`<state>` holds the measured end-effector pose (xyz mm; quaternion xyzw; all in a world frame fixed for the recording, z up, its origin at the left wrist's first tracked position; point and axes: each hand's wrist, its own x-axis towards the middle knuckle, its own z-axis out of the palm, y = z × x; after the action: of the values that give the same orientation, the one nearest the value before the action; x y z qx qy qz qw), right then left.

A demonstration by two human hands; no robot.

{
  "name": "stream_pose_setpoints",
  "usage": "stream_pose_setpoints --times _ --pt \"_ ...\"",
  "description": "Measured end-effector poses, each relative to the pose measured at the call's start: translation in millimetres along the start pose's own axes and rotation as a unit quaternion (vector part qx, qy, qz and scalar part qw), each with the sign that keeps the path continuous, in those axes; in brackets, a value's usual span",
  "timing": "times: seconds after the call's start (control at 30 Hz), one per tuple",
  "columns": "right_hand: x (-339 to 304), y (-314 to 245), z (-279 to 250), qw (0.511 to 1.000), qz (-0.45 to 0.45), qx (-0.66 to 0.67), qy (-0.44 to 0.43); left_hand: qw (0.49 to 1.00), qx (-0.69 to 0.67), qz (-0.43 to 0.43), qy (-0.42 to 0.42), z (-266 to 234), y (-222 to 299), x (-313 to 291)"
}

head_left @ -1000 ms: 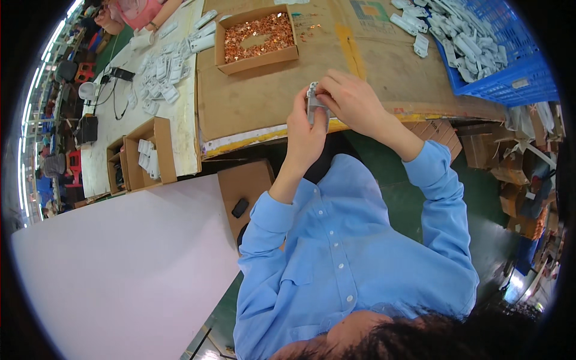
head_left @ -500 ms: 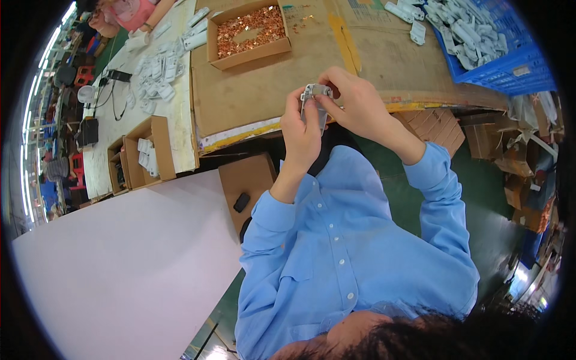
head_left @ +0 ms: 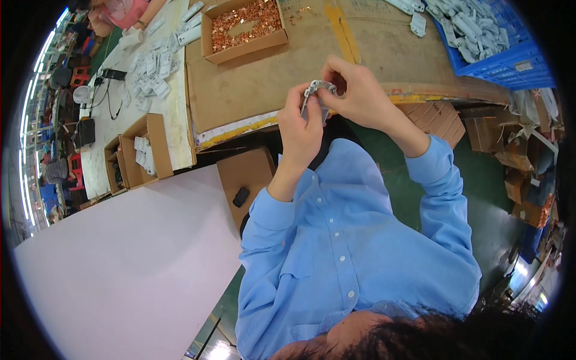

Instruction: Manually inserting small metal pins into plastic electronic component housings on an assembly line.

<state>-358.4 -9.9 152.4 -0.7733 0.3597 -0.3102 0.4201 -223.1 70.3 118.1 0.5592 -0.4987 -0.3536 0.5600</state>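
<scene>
- A left hand [head_left: 300,126] curls around one grey-white plastic casing [head_left: 318,84], thumb laid along its face.
- A right hand [head_left: 360,93], fingers bent in a pinch, grips the casing's upper right edge; whether it also has a smaller piece cannot be told.
- Held over the near edge of a cardboard-covered worktop [head_left: 231,90], the casing has its long axis running away from the body, its rimmed end pointing to the far side.
- Beyond, one open carton [head_left: 252,49] holds copper-coloured pieces [head_left: 264,24], too many to count.
- Right, one blue crate [head_left: 495,71] brims with uncounted pale parts [head_left: 471,27].
- Left, two smaller cartons [head_left: 157,141] stand side by side.
</scene>
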Motion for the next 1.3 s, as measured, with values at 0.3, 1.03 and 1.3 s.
stream_pose_setpoints --times 0.3,1.03,1.3 --pt "-1.2 3.5 -1.0 1.000 -0.019 0.006 -0.003 1.000 -0.013 -0.009 -0.013 -3.4 -8.9 -0.3" --pt "9.3 3.6 17.6 0.997 -0.044 -0.050 -0.045 0.999 -0.015 -0.031 0.020 -20.0 -19.8 -6.9" --pt "16.3 60.2 30.3 0.997 -0.079 -0.011 -0.002 0.984 0.110 -0.116 0.074 -89.6 -59.3 0.3"
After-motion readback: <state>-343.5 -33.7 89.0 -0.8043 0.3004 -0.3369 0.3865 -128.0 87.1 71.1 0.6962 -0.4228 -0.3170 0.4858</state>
